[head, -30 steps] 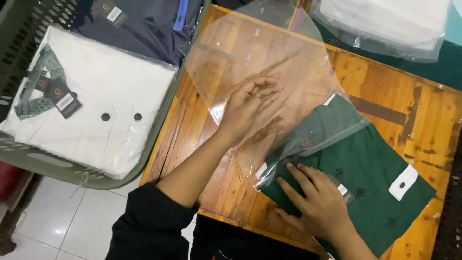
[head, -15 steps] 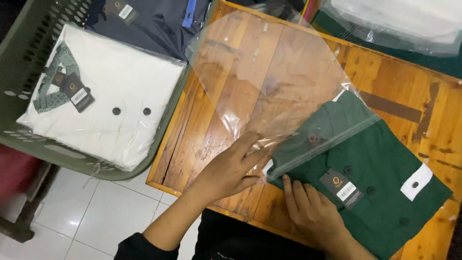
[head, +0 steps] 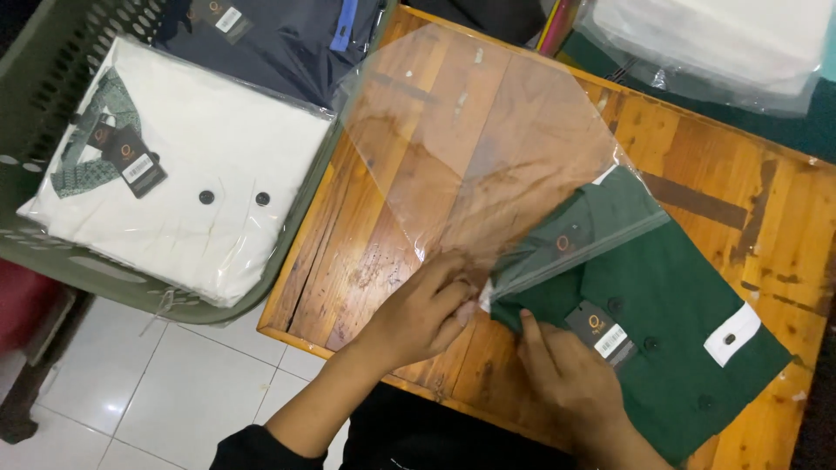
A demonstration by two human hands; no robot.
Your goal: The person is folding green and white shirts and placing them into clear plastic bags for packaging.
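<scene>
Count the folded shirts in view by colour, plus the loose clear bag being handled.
Green folded shirt, partly in the bag, right hand on it: 1
White folded shirt, bagged, in the basket: 1
Navy folded shirt, in the basket: 1
Clear plastic bag, left hand at its mouth: 1
Total: 4. The bagged white bundle at top right is too unclear to count.

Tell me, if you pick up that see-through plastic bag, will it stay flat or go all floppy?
Probably floppy: the clear plastic bag is thin film that creases where the left hand pinches its mouth. It likely feels very light and slippery, given its glossy sheen. The folded green shirt partly inside, pressed by the right hand, should weigh that end down.
</scene>
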